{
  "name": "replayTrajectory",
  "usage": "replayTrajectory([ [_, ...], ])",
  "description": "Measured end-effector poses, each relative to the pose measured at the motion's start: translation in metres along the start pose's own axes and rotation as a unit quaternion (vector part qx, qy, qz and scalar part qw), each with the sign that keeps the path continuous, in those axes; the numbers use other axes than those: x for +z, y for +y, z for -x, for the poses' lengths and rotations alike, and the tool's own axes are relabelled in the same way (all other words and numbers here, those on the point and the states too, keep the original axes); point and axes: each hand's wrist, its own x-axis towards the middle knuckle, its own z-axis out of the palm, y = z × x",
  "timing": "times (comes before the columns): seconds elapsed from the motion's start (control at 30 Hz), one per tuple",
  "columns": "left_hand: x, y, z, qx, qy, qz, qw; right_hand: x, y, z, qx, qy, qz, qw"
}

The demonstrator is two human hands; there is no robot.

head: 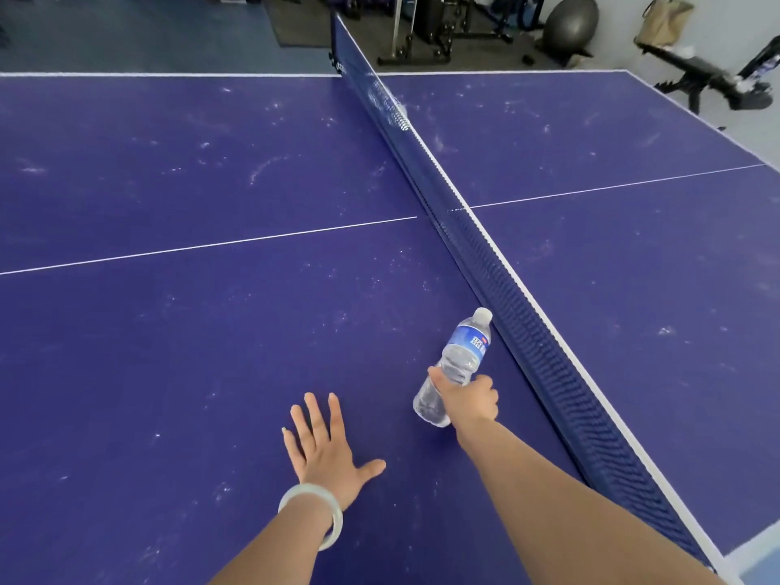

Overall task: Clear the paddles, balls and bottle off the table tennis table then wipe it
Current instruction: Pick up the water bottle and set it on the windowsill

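A clear plastic water bottle (462, 358) with a blue label and white cap tilts over the blue table tennis table (211, 331), close to the net (506, 306). My right hand (466, 396) grips the bottle around its lower half, thumb across the front. My left hand (327, 447) lies flat on the table with fingers spread, a little to the left of the bottle; a pale bangle sits on that wrist. No paddles or balls show on the table. The surface carries many whitish smudges and dust marks.
The net runs diagonally from the far middle to the near right corner. Beyond the far edge stand gym machines (443, 27), a grey exercise ball (570, 25), a black bench (709, 78) and a tan bag (664, 21) on the wall.
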Motion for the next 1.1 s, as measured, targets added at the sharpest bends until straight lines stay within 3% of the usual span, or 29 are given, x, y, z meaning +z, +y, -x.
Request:
replayTrajectory([
  [0.23, 0.0, 0.0, 0.0, -0.002, -0.005, 0.01, 1.0, 0.006, -0.015, -0.004, 0.05, -0.051, -0.053, 0.996],
  [0.43, -0.002, -0.001, -0.003, 0.002, -0.004, 0.017, 1.0, -0.029, 0.036, 0.04, 0.085, -0.126, -0.3, 0.942],
  [0.63, -0.01, 0.0, 0.008, 0.025, 0.009, 0.008, 1.0, -0.072, 0.1, 0.083, 0.067, -0.111, -0.428, 0.894],
  [0.83, -0.021, 0.005, 0.032, 0.022, 0.048, 0.074, 0.996, -0.109, 0.179, 0.133, 0.019, -0.067, -0.451, 0.89],
  [0.97, 0.002, 0.055, 0.098, 0.126, 0.048, 0.122, 0.983, -0.135, 0.242, 0.177, 0.008, -0.031, -0.463, 0.886],
  [1.1, 0.053, 0.104, 0.197, 0.263, -0.059, 0.111, 0.957, -0.164, 0.317, 0.239, 0.019, 0.038, -0.47, 0.882],
])
